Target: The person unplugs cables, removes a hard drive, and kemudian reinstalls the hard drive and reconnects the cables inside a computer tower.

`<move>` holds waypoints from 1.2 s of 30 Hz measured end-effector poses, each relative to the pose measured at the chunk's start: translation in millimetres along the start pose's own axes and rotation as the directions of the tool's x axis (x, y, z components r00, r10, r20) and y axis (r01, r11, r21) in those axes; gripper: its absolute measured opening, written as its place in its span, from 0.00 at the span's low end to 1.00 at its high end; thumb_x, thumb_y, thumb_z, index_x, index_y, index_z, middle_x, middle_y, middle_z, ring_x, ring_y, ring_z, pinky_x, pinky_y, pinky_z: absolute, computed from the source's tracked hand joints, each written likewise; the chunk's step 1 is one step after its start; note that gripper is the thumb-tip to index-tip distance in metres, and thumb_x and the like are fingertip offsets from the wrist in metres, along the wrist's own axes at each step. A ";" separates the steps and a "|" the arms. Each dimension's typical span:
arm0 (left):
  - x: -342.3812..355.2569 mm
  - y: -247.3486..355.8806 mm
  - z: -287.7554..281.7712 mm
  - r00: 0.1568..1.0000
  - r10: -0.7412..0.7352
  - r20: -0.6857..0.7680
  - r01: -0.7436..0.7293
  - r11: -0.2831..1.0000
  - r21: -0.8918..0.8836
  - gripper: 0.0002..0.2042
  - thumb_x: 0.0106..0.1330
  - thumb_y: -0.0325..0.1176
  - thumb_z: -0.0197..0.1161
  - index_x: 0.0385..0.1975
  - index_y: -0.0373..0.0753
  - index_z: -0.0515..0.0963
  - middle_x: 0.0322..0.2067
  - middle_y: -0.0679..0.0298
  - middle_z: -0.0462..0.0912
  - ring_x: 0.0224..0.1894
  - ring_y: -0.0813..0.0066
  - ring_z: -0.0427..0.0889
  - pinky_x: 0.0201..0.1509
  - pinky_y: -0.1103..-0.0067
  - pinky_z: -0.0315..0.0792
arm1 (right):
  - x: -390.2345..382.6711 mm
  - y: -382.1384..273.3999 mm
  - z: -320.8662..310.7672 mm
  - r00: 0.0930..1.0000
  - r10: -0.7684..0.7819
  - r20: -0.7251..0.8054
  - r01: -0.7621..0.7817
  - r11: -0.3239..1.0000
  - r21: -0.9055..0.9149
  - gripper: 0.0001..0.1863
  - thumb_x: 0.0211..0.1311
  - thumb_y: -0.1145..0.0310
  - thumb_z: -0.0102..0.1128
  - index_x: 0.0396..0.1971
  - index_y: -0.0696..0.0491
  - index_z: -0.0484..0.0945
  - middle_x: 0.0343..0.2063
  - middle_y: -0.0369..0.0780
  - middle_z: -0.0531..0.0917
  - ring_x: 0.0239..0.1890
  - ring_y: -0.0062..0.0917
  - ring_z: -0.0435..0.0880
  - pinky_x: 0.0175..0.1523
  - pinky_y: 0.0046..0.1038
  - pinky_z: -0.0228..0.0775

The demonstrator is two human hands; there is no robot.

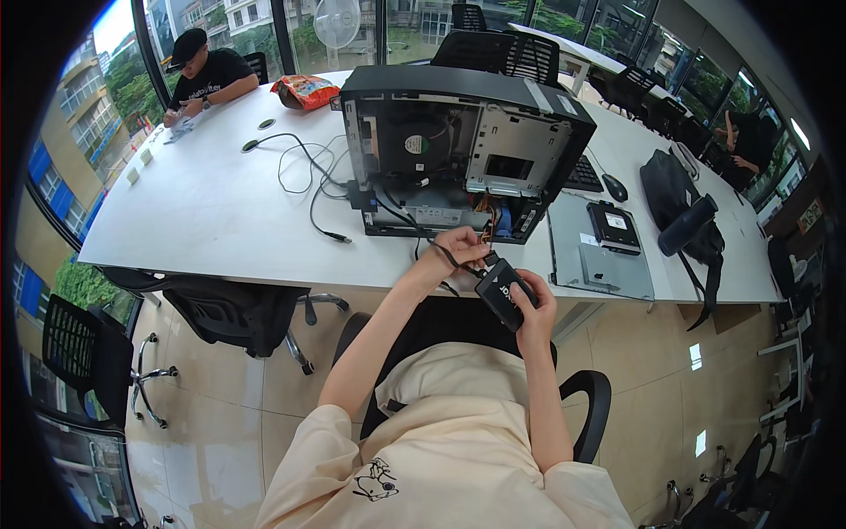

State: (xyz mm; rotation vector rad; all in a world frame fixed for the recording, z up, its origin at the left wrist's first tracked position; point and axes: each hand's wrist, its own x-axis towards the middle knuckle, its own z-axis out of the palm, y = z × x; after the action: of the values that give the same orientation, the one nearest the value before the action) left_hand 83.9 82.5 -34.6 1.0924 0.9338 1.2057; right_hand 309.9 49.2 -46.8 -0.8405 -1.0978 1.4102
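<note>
My right hand [535, 310] holds a flat black drive [499, 301], likely a solid-state drive, by its edge, thumb on its face. At the drive's upper end my left hand [458, 250] pinches a black cable connector [491, 259]. Whether the connector is fully seated I cannot tell. Orange and black wires [486, 231] run from there up into a black desktop computer case [467, 85], which stands on the table just beyond my hands with its side off. Inside are a dark drive bay [401, 132], a metal bracket [513, 145] and a blue part [504, 220].
On the white table [203, 212] lie loose black cables [330, 234] and a red snack bag [304, 91]. Right of the case are a side panel [573, 256] bearing an optical drive [614, 227], a keyboard [583, 175], a mouse [615, 187] and a black bag [674, 198]. Another person [211, 79] sits far left.
</note>
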 end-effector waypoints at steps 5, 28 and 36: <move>10.5 -8.1 -3.8 0.994 0.059 0.086 -0.052 0.995 -0.087 0.10 0.72 0.36 0.72 0.38 0.41 0.77 0.30 0.67 0.86 0.31 0.85 0.83 0.36 0.87 0.73 | -2.1 2.2 -0.2 0.998 -0.062 -0.017 0.061 0.997 -0.050 0.17 0.66 0.74 0.72 0.53 0.62 0.83 0.42 0.38 0.87 0.43 0.17 0.83 0.53 0.20 0.74; 18.3 -2.7 -7.6 0.980 -0.073 0.184 0.047 0.989 0.138 0.08 0.72 0.39 0.70 0.38 0.41 0.83 0.31 0.75 0.80 0.35 0.86 0.77 0.41 0.86 0.70 | -9.5 -5.1 15.8 0.988 -0.063 -0.140 0.048 0.993 -0.109 0.17 0.69 0.68 0.69 0.54 0.59 0.81 0.42 0.42 0.85 0.33 0.22 0.85 0.24 0.26 0.82; 14.4 6.9 -4.1 0.988 -0.098 0.118 0.084 0.990 0.113 0.11 0.72 0.44 0.71 0.36 0.44 0.83 0.31 0.77 0.80 0.33 0.90 0.73 0.35 0.87 0.64 | -10.6 -10.7 17.7 0.985 -0.070 -0.160 0.049 0.990 -0.131 0.17 0.69 0.68 0.69 0.54 0.59 0.81 0.42 0.42 0.85 0.33 0.22 0.86 0.24 0.26 0.83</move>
State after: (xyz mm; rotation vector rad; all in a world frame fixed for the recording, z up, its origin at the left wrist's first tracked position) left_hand 80.3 97.5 -28.7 1.1838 0.9517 1.0109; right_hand 298.4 35.5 -32.1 -0.9887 -1.0842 1.2087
